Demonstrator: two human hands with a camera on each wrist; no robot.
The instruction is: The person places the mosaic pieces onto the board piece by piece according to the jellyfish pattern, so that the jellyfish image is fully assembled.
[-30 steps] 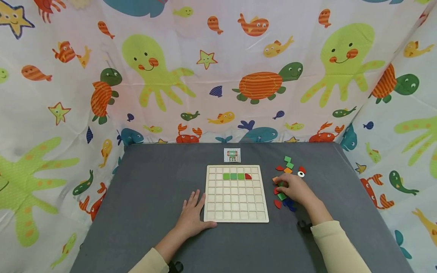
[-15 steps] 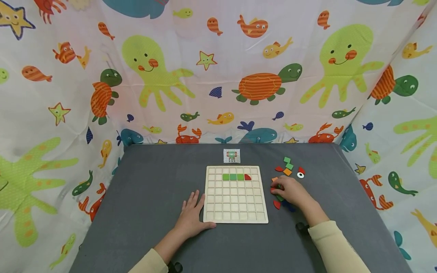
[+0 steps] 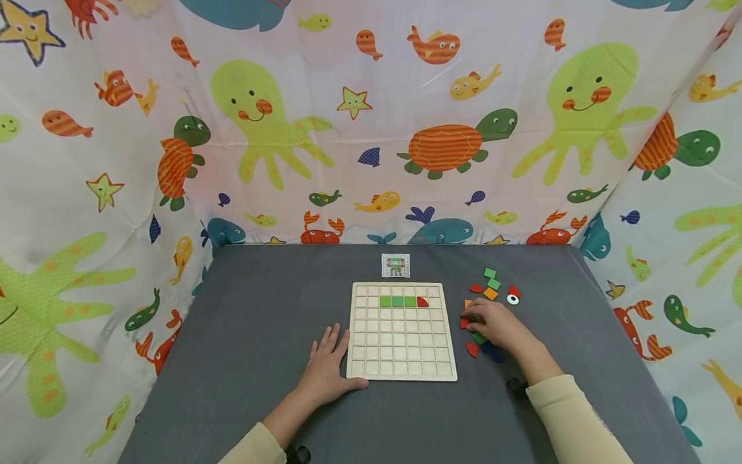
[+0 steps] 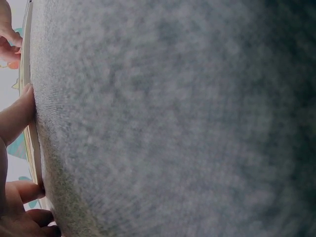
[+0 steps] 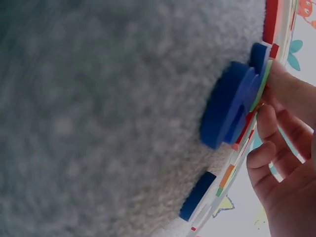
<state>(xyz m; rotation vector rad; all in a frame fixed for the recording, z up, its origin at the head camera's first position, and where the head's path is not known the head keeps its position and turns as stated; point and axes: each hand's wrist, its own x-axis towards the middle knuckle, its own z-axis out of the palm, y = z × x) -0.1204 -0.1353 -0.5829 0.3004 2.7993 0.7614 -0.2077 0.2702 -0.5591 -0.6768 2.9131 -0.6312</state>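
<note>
My left hand lies at the lower left corner of a wooden grid board, fingers along its left side and thumb at its front edge. In the left wrist view those fingertips touch the board's rim. Three green squares and a red quarter-round piece sit in one row near its top. My right hand reaches down into the loose pieces right of the board. Its bent fingers and thumb are at a red piece and a green piece; I cannot tell whether they grip one.
A small picture card lies behind the board. Around the right hand are more pieces: green squares, an orange square, a white ring, a red piece and blue pieces. A patterned cloth hangs behind the grey table.
My right hand has shifted slightly left among the loose pieces, and the red piece by its fingertips has slid a little toward the board. The left hand and board stay put.
</note>
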